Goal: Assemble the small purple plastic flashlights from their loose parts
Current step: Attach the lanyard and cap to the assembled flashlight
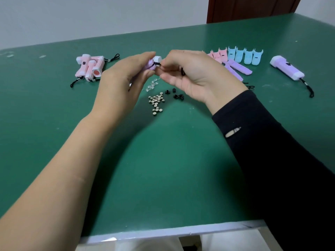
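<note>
My left hand (123, 77) grips a purple flashlight body (150, 67) above the green table, mostly hidden by my fingers. A small white cap (158, 59) sits at its end. My right hand (195, 73) pinches a black lanyard cord (157, 64) against that end; a loop of the cord shows by my palm. Loose purple shell halves (238, 68) lie to the right. A finished purple flashlight (287, 68) with a black lanyard lies at the far right.
A pile of pink flashlights (89, 67) lies at the left. Pink shells (218, 54) and blue shells (244, 55) stand in a row at the back. Button batteries (156, 102), clear LEDs (151, 86) and black switch pieces (175, 94) lie below my hands.
</note>
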Motion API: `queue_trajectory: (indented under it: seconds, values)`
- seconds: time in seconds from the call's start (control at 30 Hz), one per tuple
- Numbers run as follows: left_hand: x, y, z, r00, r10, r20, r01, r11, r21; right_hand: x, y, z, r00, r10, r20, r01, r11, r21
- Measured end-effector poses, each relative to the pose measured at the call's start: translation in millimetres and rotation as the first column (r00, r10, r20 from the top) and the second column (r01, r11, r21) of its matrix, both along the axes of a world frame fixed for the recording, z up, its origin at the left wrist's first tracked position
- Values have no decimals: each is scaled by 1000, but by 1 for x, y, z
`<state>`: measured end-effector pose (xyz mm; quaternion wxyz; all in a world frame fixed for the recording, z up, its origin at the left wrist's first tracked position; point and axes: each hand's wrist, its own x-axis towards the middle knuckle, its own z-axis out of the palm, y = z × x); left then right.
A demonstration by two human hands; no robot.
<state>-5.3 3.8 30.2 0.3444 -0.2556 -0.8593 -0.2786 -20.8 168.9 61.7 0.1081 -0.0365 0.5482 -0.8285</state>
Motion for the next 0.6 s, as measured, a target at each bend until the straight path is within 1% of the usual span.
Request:
queue_trajectory:
  seconds: [0.1, 0.17, 0.3, 0.43, 0.6]
  values:
    - [-1, -1, -1, 999, -3, 33, 5, 998, -55, 0, -1, 0, 998, -17, 55, 20, 998, -59]
    - [0, -1, -1, 997, -26, 74, 30, 998, -55, 0, -2, 0, 997, -16, 81, 22, 997, -78]
    - [4, 2, 1, 1000, 17, 12, -16, 1000, -21, 3, -3, 1, 993, -3, 117, 16, 994, -106]
    - [6, 3, 0, 999, 22, 39, -22, 1000, -8, 4, -3, 2, 988, -3, 154, 24, 990, -139]
    - [3, 2, 1, 998, 35, 55, -31, 997, -71, 5, 0, 3, 981, -8, 193, 37, 989, -146]
